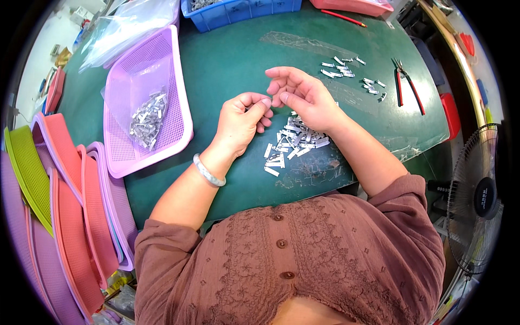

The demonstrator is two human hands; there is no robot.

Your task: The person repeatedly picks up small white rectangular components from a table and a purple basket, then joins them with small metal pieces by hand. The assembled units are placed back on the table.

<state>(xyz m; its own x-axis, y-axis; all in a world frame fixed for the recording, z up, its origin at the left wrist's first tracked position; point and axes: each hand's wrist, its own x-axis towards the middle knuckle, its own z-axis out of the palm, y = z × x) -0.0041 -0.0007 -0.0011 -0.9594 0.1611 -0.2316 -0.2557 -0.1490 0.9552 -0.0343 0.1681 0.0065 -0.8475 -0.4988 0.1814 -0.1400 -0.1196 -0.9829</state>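
Note:
My left hand (242, 118) is closed in a pinch, thumb against forefinger; whatever is between the fingertips is too small to make out. Close to those fingertips is my right hand (306, 100), its fingers loosely curved and apart, with nothing visible in it. Below the hands a pile of small silvery metal pieces (295, 140) lies on the green tabletop (227, 59), partly covered by my right hand and wrist. Farther right are a small group of similar pieces (342, 69) and a few more pieces (371, 86).
Red-handled pliers (401, 86) lie at the right. A purple basket (181, 97) with a clear bag of metal pieces (149, 122) stands left. At the back are a blue bin (244, 17) and a red pencil (344, 18). Stacked baskets (76, 216) and a fan (471, 200) flank me.

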